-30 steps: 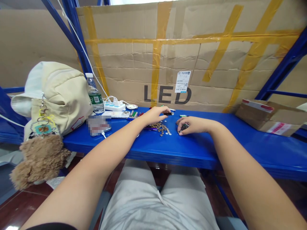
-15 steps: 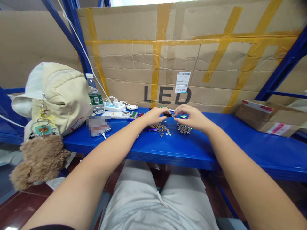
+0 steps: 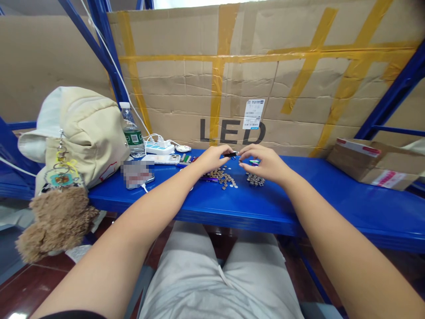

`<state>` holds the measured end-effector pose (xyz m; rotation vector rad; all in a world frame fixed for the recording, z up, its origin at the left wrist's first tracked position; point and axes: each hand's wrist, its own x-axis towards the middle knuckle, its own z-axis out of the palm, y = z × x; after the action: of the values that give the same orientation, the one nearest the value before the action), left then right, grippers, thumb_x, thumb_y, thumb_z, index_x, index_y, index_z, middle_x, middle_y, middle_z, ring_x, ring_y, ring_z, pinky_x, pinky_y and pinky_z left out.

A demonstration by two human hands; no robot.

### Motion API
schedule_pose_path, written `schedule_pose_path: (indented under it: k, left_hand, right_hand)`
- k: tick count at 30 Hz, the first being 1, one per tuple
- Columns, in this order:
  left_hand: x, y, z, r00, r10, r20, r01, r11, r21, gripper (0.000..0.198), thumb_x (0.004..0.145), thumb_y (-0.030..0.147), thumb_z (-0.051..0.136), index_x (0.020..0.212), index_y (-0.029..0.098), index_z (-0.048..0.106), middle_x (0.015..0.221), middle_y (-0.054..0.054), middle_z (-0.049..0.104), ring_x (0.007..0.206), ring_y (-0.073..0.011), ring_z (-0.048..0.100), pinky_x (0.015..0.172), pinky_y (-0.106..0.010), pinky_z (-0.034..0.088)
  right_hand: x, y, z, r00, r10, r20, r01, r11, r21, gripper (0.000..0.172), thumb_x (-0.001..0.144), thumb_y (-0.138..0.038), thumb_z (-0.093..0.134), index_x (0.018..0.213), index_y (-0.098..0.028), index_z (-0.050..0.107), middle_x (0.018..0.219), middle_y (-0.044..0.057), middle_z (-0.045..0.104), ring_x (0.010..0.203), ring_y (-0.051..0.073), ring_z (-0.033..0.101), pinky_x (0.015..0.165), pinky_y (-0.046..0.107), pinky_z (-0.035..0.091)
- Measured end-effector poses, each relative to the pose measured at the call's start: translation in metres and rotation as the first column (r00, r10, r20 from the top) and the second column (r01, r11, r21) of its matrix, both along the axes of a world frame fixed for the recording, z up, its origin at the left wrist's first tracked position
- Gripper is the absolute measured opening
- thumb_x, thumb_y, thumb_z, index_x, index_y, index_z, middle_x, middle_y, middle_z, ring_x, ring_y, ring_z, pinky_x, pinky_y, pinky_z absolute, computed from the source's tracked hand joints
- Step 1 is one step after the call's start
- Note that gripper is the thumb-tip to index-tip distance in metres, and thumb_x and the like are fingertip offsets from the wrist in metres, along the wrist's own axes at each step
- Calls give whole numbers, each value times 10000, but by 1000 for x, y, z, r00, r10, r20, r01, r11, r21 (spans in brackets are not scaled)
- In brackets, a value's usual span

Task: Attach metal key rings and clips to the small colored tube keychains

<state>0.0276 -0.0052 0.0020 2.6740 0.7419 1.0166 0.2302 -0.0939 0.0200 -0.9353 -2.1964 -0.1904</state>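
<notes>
Over the blue tabletop, my left hand (image 3: 214, 158) is closed on a slim black tube (image 3: 231, 154), which points to the right with its end tilted up. My right hand (image 3: 264, 163) faces it a short gap away, thumb and fingertips pinched at a tiny dark thing too small to name. Below the left hand lies a spread of small round metal discs (image 3: 226, 179) with a purple tube (image 3: 210, 180) among them. A heap of small metal pieces (image 3: 255, 179) sits under the right hand, and green shiny tubes (image 3: 254, 162) show partly behind its fingers.
Left on the blue table (image 3: 232, 208) are a cream bag (image 3: 89, 119) with a plush charm, a water bottle (image 3: 133, 133), a power strip (image 3: 160, 147) and phones. An open carton (image 3: 375, 161) stands right. A large LED cardboard box (image 3: 186, 88) walls off the back.
The black tube's right end has tipped upward in my left hand. My right fingertips have drawn slightly apart from it and lowered a little.
</notes>
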Motion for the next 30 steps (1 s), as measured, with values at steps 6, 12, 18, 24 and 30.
schedule_pose_path:
  k: [6, 12, 18, 24, 30]
  left_hand:
    - [-1, -2, 2, 1000, 13, -21, -12, 999, 40, 227, 845, 175, 555, 1065, 176, 610, 1073, -60, 704, 1011, -173, 649, 890, -305, 485]
    - [0, -4, 2, 992, 98, -75, -90, 990, 108, 257, 844, 188, 550, 1095, 184, 608, 1094, -65, 704, 998, -201, 654, 876, -320, 485]
    - [0, -5, 1, 986, 146, -76, -132, 977, 166, 248, 864, 198, 536, 1100, 206, 613, 1118, -53, 704, 1030, -205, 657, 897, -329, 489]
    - [0, -4, 3, 989, 141, -40, -135, 983, 127, 239, 850, 157, 546, 1076, 198, 610, 1106, -54, 705, 1033, -199, 652, 906, -334, 488]
    - [1, -5, 6, 998, 62, 10, -63, 994, 92, 217, 835, 91, 528, 1025, 166, 601, 1058, -64, 706, 1000, -167, 653, 885, -297, 491]
  right_hand:
    - [-3, 1, -2, 999, -38, 34, 38, 999, -1, 126, 805, -300, 600, 826, -218, 693, 1121, 91, 678, 1055, 241, 623, 953, 400, 462]
    - [-5, 5, -5, 997, -67, 36, 66, 997, 27, 124, 805, -282, 601, 819, -205, 698, 1138, 106, 671, 1046, 246, 632, 946, 402, 477]
    - [-7, 9, -10, 999, -23, 25, 20, 996, 86, 77, 797, -248, 619, 797, -200, 680, 1042, 97, 686, 973, 231, 646, 870, 372, 508]
    - [-6, 7, -7, 995, -38, -87, 48, 993, 110, 77, 796, -251, 635, 830, -196, 674, 879, 66, 649, 764, 182, 610, 694, 327, 502]
    - [-4, 6, -5, 993, -59, -99, 72, 990, 124, 76, 796, -256, 634, 829, -194, 664, 831, 56, 629, 707, 166, 566, 649, 317, 463]
